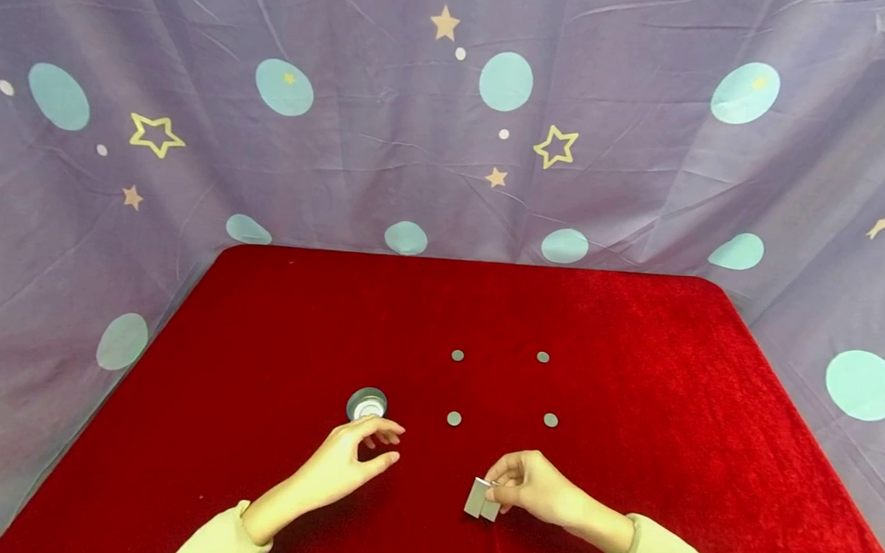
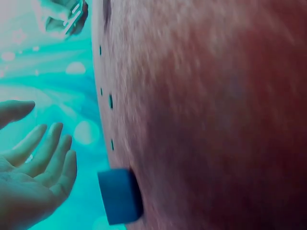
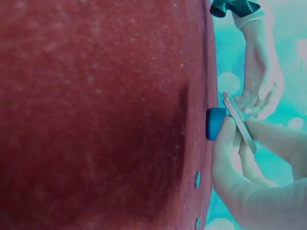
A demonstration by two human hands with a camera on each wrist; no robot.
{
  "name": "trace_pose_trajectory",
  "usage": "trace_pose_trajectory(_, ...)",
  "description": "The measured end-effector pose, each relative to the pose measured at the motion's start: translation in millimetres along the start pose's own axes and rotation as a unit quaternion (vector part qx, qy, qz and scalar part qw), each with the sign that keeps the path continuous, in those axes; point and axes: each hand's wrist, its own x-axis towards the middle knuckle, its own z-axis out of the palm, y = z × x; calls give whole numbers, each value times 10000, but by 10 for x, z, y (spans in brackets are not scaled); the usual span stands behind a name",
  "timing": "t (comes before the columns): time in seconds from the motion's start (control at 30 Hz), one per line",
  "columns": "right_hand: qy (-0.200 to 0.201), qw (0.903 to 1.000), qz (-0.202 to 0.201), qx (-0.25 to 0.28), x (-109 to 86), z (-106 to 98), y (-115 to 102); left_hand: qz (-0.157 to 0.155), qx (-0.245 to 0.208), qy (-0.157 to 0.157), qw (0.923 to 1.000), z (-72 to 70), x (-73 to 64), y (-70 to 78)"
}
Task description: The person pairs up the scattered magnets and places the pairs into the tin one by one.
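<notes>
My right hand (image 1: 532,486) pinches two flat, pale grey rectangular pieces (image 1: 478,497) between thumb and fingers, over the front of the red cloth. Edge-on in the right wrist view, the pieces (image 3: 240,122) look thin and lie nearly together. To the left, my left hand (image 1: 346,463) hovers with relaxed, parted fingers and nothing in its grasp. Just beyond it stands a short, dark round object (image 1: 356,396) with a white centre, its near edge partly covered by the hand. In the left wrist view this round object (image 2: 117,196) shows as a squat cylinder beside my left fingers.
Several small grey discs lie on the red cloth in a rough square, among them a near left disc (image 1: 453,418) and a far right disc (image 1: 542,357). Behind the table (image 1: 297,319) hangs a purple curtain (image 1: 389,140) with stars and dots.
</notes>
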Motion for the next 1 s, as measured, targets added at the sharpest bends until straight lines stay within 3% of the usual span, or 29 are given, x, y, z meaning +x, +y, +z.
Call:
trace_pose_trajectory(0.4, 189, 9982, -10, 567, 152, 18, -85, -244, 60, 638, 9976, -191, -51, -199)
trace_pose_trajectory(0.6, 375, 9974, 82, 603, 234, 42, -132, -269, 128, 932, 9952, -235, -46, -274)
trace_pose_trajectory(0.73, 460, 9964, 106, 697, 294, 59, -161, -422, 130, 949, 9945, -267, -34, -323)
trace_pose_trajectory(1.0, 541, 9931, -3, 1042, 429, 112, -218, -398, 73, 952, 9946, -283, -9, -409)
